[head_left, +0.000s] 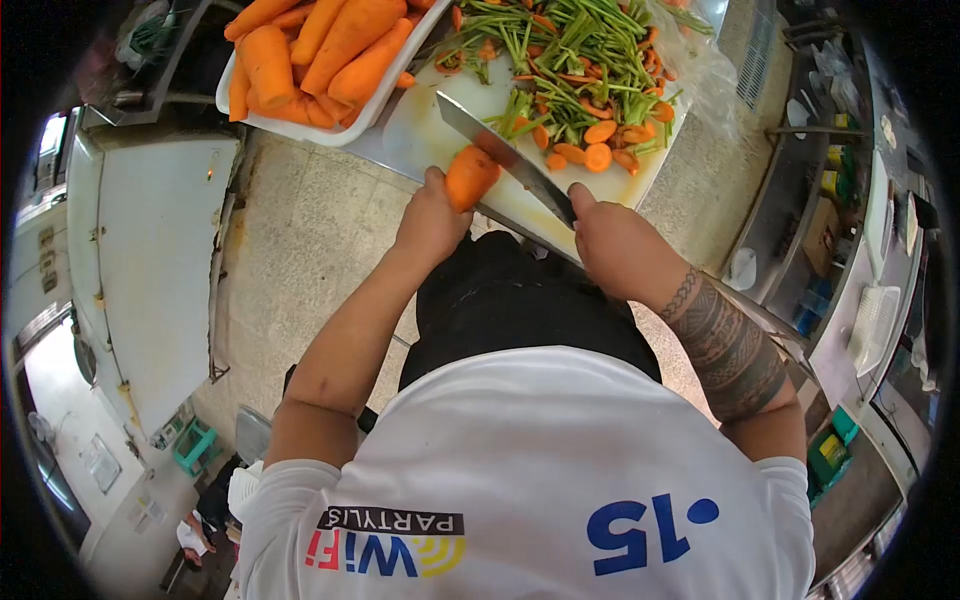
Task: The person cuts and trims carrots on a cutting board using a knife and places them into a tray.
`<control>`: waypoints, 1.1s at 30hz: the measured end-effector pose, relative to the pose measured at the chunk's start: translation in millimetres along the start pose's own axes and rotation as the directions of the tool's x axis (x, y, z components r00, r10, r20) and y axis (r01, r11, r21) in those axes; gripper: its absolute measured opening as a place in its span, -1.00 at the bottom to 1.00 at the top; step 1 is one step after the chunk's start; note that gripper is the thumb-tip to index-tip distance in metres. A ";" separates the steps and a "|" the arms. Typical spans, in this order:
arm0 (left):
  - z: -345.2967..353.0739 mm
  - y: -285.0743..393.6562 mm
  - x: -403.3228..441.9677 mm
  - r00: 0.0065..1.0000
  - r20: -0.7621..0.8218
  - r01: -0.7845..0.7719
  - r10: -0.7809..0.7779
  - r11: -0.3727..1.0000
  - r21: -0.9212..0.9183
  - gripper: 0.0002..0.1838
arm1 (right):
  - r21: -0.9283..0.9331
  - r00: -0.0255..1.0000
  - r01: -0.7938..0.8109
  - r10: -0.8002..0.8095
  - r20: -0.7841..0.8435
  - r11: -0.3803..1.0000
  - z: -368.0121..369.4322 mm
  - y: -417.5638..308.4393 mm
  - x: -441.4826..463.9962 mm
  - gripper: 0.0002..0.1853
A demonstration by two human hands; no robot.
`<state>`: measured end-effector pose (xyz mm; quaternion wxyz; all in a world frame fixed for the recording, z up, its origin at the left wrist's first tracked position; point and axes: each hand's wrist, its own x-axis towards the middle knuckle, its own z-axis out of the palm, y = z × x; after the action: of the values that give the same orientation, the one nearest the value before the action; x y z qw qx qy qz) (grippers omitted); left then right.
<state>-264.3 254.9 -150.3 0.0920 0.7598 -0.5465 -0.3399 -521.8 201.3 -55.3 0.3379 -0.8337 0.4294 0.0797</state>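
My left hand point(432, 222) is closed around a carrot point(470, 180), which it holds up at the near edge of a white cutting board point(420, 130). In my right hand point(618, 240) is the handle of a knife point(510, 155) with a broad blade. The blade slants up to the left and lies against or just beside the carrot's upper end; I cannot tell which. Green carrot stems point(580, 60) with cut orange tops are heaped on the board's far side. Several cut carrot ends point(598, 157) lie nearer the knife.
A white tray point(350, 132) piled with carrots point(350, 50) stands left of the board. Clear plastic point(705, 75) lies at the board's right edge. A white cabinet-like panel point(160, 260) is on the left, shelving point(800, 220) on the right. Another person point(195, 535) shows far off, lower left.
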 end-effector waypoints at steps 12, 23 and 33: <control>2.1 -12.1 -3.7 0.996 -0.078 -0.061 0.051 0.990 -0.130 -0.33 | 0.044 0.980 0.012 -0.003 -0.200 0.999 62.7 16.2 57.0 -0.71; -40.0 -18.5 -15.8 0.904 -0.334 -0.420 0.265 0.694 -0.584 -0.20 | 0.159 0.999 0.049 -0.046 -0.025 0.986 51.5 3.7 14.1 -0.69; -44.4 39.0 26.3 0.845 -0.409 -0.533 0.345 0.601 -0.595 -0.23 | 0.218 0.956 -0.107 0.161 -0.244 0.970 44.3 22.8 39.1 -0.71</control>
<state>-262.3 206.1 -107.9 0.5174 0.5466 -0.5344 -0.3846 -508.1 194.2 -116.8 0.3557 -0.7670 0.5316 -0.0517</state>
